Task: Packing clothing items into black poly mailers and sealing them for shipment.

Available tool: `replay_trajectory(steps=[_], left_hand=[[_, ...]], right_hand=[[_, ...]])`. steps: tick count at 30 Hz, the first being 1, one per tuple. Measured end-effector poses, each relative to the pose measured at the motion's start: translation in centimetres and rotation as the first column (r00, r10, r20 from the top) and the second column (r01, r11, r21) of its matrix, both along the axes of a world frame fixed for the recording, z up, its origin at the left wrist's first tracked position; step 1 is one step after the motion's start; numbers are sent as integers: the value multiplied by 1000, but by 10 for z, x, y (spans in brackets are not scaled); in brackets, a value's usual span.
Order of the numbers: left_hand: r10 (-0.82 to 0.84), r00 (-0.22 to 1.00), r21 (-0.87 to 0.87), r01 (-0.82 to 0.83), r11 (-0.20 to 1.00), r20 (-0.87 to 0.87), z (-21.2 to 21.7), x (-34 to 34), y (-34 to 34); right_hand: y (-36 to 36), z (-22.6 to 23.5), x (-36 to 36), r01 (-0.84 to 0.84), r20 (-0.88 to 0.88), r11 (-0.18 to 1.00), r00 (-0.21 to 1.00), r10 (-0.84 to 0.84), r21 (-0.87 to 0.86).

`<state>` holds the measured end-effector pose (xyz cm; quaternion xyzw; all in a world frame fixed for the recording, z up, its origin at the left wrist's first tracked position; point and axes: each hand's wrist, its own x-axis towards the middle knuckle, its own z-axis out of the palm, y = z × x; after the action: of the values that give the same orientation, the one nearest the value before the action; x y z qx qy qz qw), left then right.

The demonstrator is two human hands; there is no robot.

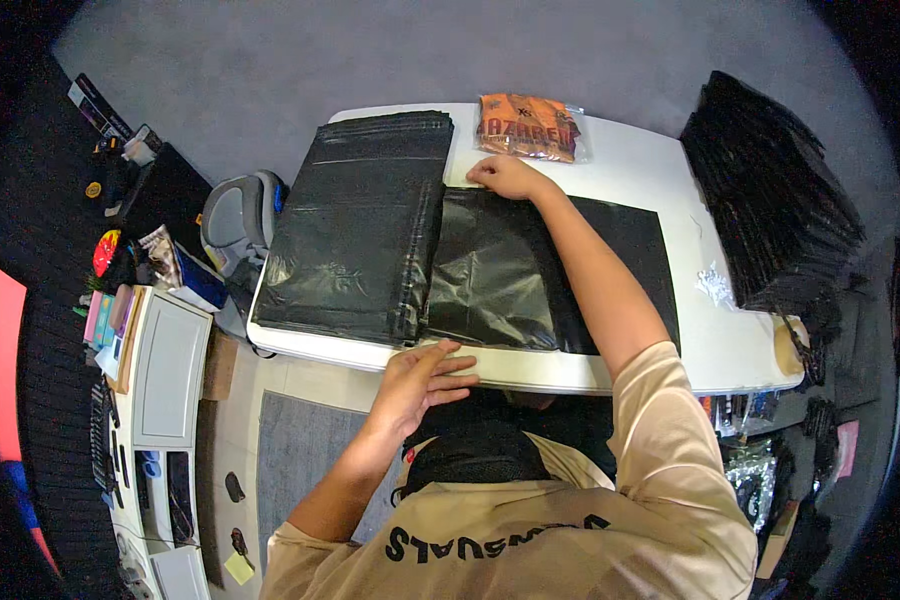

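A glossy black plastic bag (492, 275) lies flat on the white table, between a thick stack of black plastic bags (355, 220) and a darker flat black sheet (625, 260). At the table's front edge, my left hand (422, 385) is open with fingers apart, its fingertips near the bag's near left corner. My right arm reaches across the bag and the sheet. My right hand (515, 178) is at the bag's far edge, fingers curled together; what they hold, if anything, is hidden.
An orange item in clear packaging (532, 128) lies at the table's (730, 350) far edge. A tall heap of black plastic (770, 190) stands at the right. On the left are a grey chair (238, 215) and a white cabinet (165, 375).
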<state>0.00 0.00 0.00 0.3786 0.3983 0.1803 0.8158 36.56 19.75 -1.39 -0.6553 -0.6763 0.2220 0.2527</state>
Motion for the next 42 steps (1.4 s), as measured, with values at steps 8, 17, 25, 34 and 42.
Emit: replay_trajectory(steps=[8,17,25,34,42], left_hand=[[172,983,70,-167,983,-66,0,35,7],[278,959,108,-271,956,-58,-8,40,2],[374,928,552,-313,773,3,8,27,50],[412,911,934,-146,327,-2,61,68,144],[299,944,956,-207,207,140,63,117,164]], right_hand=[[3,0,7,-104,38,994,994,106,-33],[2,-7,-7,-45,132,998,990,40,38],[-31,17,10,172,-348,948,935,-71,267],[-128,46,64,530,-733,769,669,-120,358],[-191,52,62,729,-803,581,560,-201,362]])
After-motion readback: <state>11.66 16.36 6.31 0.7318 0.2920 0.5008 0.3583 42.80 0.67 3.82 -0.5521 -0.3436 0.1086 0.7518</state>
